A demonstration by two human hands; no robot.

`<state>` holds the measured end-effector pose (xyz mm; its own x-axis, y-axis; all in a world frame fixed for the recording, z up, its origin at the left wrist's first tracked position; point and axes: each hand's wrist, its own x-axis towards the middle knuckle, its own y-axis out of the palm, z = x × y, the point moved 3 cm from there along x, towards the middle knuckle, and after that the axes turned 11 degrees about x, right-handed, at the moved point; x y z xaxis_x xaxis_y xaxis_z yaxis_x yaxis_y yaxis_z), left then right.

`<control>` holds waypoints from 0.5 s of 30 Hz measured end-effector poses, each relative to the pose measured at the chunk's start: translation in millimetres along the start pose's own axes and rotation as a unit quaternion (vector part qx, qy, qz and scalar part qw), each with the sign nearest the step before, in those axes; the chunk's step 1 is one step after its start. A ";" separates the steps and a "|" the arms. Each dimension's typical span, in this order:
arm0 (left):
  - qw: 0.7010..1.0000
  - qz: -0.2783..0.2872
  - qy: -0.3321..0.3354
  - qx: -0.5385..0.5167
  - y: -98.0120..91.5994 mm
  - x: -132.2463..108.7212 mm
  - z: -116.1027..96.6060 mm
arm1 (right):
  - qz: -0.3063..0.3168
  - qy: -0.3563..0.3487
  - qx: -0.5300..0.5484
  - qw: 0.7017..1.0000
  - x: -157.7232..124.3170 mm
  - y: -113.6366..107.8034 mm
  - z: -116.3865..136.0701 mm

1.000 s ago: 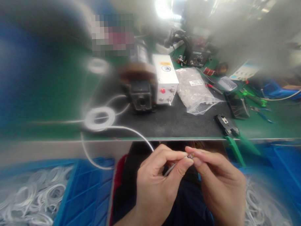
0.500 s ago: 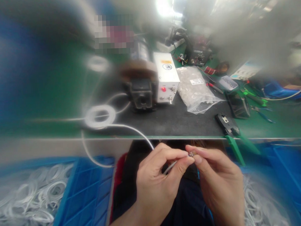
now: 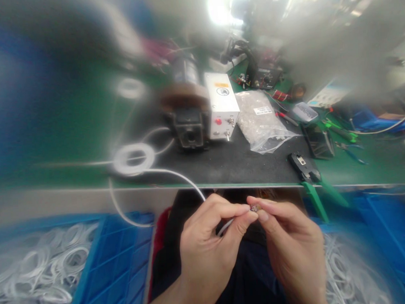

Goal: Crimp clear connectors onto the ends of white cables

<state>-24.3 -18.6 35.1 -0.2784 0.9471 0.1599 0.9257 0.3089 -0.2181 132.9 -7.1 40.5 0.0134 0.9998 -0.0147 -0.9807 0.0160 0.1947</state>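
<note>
My left hand [image 3: 208,242] pinches the end of a white cable [image 3: 178,174] between thumb and forefinger, in front of the table edge. From there the cable runs over the edge to a coil [image 3: 133,159] on the table. My right hand [image 3: 294,242] meets it, thumb and forefinger closed on a small connector [image 3: 255,208] at the cable's end. Both hands' fingertips cover most of this piece, so its details are hard to make out. A crimping tool [image 3: 304,168] with green handles lies at the table edge, beyond my right hand.
A dark machine [image 3: 189,128] stands beside a white switch box [image 3: 222,104]. Right of them lies a clear bag [image 3: 261,119] of small parts. Blue crates [image 3: 108,261] with coiled cables flank me below the table [image 3: 256,168]. Pliers [image 3: 351,152] lie farther right.
Both hands have shifted very slightly left in the picture, still pinching the cable end and the connector. The red lamp on the white box looks dimmer. The tools have not moved.
</note>
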 end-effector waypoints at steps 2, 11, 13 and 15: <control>1.000 -0.004 0.003 0.002 0.3 1.6 -0.6 | -0.001 0.001 0.002 1.000 0.9 0.6 0.9; 0.999 -0.009 0.023 0.021 -0.1 1.8 -1.8 | -0.017 0.001 0.014 1.000 0.7 1.0 -2.6; 0.999 -0.007 0.024 0.032 -0.4 1.1 -2.3 | -0.017 -0.004 0.007 1.000 0.0 0.9 -1.9; 0.998 -0.011 0.031 0.044 -1.4 0.8 -3.9 | -0.012 -0.008 0.003 1.000 -0.9 1.1 -0.5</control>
<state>-24.8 -18.6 39.3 -0.2802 0.9335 0.2238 0.8925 0.3392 -0.2972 131.7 -8.0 40.2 0.0408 0.9992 -0.0031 -0.9788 0.0406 0.2009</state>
